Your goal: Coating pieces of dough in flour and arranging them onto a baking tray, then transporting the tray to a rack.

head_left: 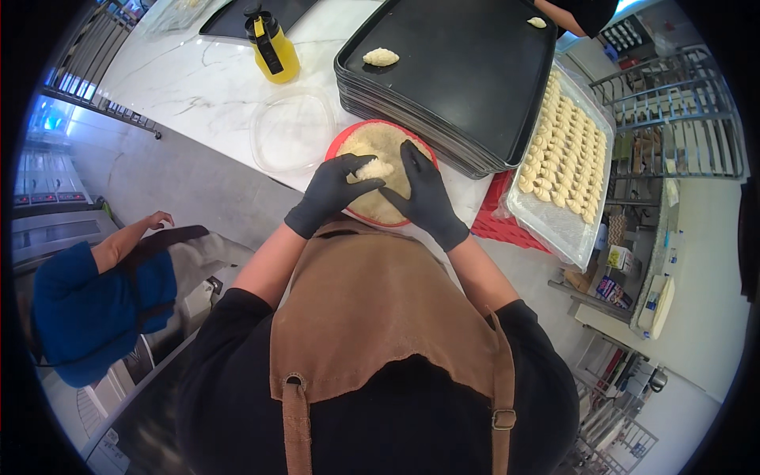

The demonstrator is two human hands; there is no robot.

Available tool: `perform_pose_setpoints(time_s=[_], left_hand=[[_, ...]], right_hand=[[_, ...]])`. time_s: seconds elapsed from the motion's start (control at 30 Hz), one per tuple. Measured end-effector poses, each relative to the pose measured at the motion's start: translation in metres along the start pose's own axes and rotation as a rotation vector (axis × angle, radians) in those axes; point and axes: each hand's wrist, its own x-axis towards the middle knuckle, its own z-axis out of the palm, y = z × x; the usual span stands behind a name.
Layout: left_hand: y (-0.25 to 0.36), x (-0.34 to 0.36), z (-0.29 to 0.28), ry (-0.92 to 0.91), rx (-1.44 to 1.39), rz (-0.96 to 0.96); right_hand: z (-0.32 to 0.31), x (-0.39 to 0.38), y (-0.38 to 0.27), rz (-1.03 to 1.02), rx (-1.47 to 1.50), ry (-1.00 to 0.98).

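Note:
Both my hands wear black gloves and are over a round red bowl [339, 144] at the table's near edge. Pale, crumb-like coating [383, 136] fills much of the bowl. My left hand [326, 196] is closed on a small dough piece [375, 169] covered in pale crumbs, with thumb and fingers on either side of it. My right hand [424, 194] has its fingers apart at the bowl's right side, with nothing visible in it. Just beyond the bowl, a stack of black baking trays [459, 75] carries one coated dough piece [381, 57] near its left corner and another [537, 22] at the far right.
A lined tray [546, 226] with rows of shaped dough pieces sits right, above a red crate [503, 214]. Left of the bowl are a clear plastic container [293, 131] and a yellow bottle [275, 51]. One person's arm [564, 17] is far right; another person [103, 305] is at left.

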Motion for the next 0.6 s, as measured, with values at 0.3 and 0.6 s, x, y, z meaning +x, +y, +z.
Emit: perform_pose_setpoints(time_s=[0.3,0.6], left_hand=[[0.014,0.001,-0.002,-0.203,-0.352,-0.046],[0.028,0.013,-0.018,-0.318,-0.170,0.076]], right_hand=[[-0.016,0.009,-0.002,0.207,0.484,-0.129],[-0.033,0.022,0.014,0.816,1.387,-0.456]])
